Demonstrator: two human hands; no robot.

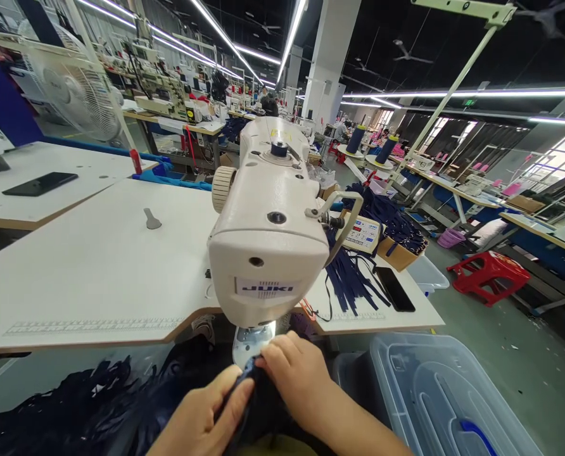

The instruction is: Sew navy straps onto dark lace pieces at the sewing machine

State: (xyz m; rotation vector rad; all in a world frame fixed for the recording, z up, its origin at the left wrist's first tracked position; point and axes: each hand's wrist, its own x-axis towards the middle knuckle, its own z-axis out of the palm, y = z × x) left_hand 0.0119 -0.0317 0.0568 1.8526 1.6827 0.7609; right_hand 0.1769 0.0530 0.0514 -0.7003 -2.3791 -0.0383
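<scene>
A cream sewing machine (268,228) stands on the white table (97,266), its head facing me. Just under its needle area, my left hand (206,415) and my right hand (294,377) both pinch a piece of dark navy fabric (258,405), fingers closed on it. The fabric's edge sits at the metal presser plate (250,342). More navy fabric (73,405) is heaped at lower left, partly hidden under the table edge.
Navy strips (353,278) and a black phone (395,289) lie on the table at right. A clear plastic bin (434,392) stands at lower right. A red stool (486,272), a fan (73,82) and other sewing stations with people fill the background.
</scene>
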